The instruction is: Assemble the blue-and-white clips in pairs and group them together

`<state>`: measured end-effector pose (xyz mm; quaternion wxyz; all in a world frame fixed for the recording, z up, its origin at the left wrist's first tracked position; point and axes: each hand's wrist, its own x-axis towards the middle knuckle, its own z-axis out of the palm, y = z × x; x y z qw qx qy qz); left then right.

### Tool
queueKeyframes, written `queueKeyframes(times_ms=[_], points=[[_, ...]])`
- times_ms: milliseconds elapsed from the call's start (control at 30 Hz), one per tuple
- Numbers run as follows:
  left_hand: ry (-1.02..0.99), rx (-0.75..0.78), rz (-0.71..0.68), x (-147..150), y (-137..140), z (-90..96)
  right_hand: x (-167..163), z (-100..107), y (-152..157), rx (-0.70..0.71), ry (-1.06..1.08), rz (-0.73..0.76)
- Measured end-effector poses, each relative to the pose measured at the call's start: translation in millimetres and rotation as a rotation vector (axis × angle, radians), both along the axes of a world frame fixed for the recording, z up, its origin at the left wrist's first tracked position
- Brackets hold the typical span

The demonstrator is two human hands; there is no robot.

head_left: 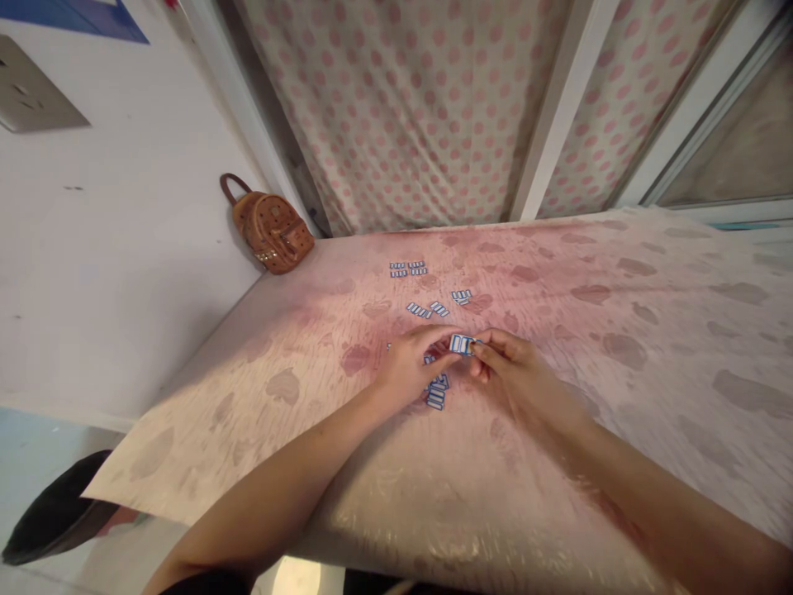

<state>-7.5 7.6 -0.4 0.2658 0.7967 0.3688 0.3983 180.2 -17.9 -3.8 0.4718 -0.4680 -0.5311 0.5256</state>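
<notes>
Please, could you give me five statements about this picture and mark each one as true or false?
1. The right hand holds a piece. True.
2. The left hand is far from the held piece. False: its fingertips are right by it.
3. The bag is at the right end of the table. False: it is at the far left corner.
4. The curtain has pink dots. True.
5. The other pieces lie in one single stack. False: they lie in separate groups.
</notes>
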Motion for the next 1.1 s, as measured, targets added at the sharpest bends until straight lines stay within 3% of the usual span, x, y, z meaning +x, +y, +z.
queueKeyframes(times_ms=[100, 233, 633, 800, 967, 1100], points=[[0.055, 0.052, 0.010, -1, 1, 0.8, 0, 0, 0, -0.033, 0.055, 0.022], [0.027, -0.008, 0.016, -1, 0, 1.2, 0, 1, 0, -0.038, 0.068, 0.025], [-0.322, -0.508, -0.032, -2, 6, -1.7, -1, 0, 0, 0.068, -0.105, 0.026], [-0.332, -0.481, 0.059, -7, 11, -1.5, -2, -2, -1, 0.126, -0.194, 0.022], [-0.407, -0.395, 0.232, -20, 23, 6.8, -9, -9, -6, 0.285, -0.541, 0.090], [-0.467, -0.433, 0.270, -25, 28, 8.8, -22, -17, -7, 0.424, -0.743, 0.010]])
